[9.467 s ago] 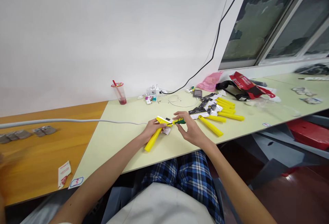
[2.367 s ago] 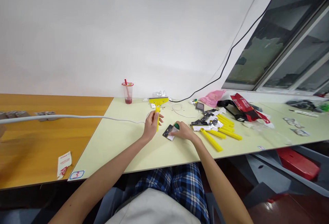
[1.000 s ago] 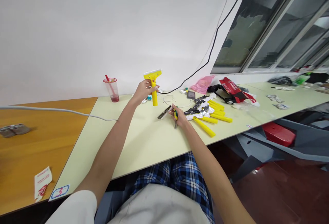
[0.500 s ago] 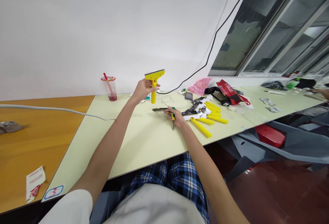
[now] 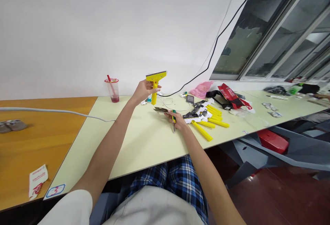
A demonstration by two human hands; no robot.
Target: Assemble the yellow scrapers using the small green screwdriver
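My left hand (image 5: 143,91) is closed round a yellow scraper (image 5: 155,77), held upright above the table with its wide blade head on top and the handle down. Lower and to the right, my right hand (image 5: 178,121) grips a screwdriver (image 5: 174,116) with a green and yellow handle, its metal shaft pointing down toward me. The same hand also pinches a thin dark flat piece (image 5: 160,109) that sticks out to the left; its kind I cannot make out. Just right of that hand lie several more yellow-handled scrapers (image 5: 201,130), their heads in black-and-white sleeves (image 5: 191,117).
A lidded cup (image 5: 112,90) with a red straw stands near the wall. Behind the scrapers lie a small grey device (image 5: 190,99), a pink bag (image 5: 202,90) and a red package (image 5: 229,95). A grey cable (image 5: 64,111) crosses from the left over the wooden table (image 5: 51,142).
The view has shifted slightly. The dark flat piece in my right hand has tilted a little and shows more of its surface; both hands keep their hold.
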